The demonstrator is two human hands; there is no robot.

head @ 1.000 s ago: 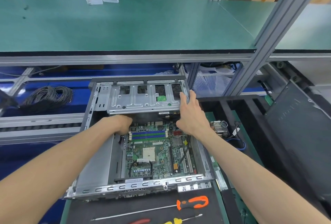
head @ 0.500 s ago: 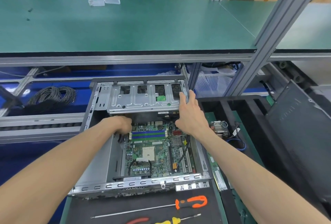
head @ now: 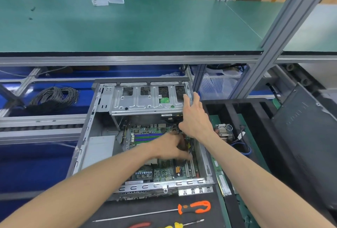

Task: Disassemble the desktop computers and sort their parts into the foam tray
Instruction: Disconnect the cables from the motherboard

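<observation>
Since the earlier frame, the left hand [head: 171, 148] has crossed from the case's [head: 85, 136] left side to the right half of the motherboard [head: 145, 136], while the right hand [head: 194, 116] stays where it was.

That right hand lies flat on the right end of the drive cage [head: 145, 102], fingers straight and spread, fingertips [head: 186, 97] at the cage's far right corner; this grip is wide and holds nothing. The left hand hovers low over the board just below the right wrist, fingers bent downward toward the slots. It is motion-blurred, so whether this grip pinches a cable or part, or touches the board at all, cannot be told.

The case lies open on the worktop [head: 127, 211], lid off, cage at its far end. To its right sits the black foam tray [head: 237, 111], with a heatsink [head: 223, 132] and a blue cable [head: 246, 150] in one channel.

Much of the board's centre is covered by the left hand and forearm. Near the lower edge lie an orange-handled screwdriver [head: 195, 207] and, cut off by the frame, a yellow-handled tool [head: 177, 225] and a red one [head: 140, 225]. A dark panel [head: 306, 136] leans at the right, partly out of view.
</observation>
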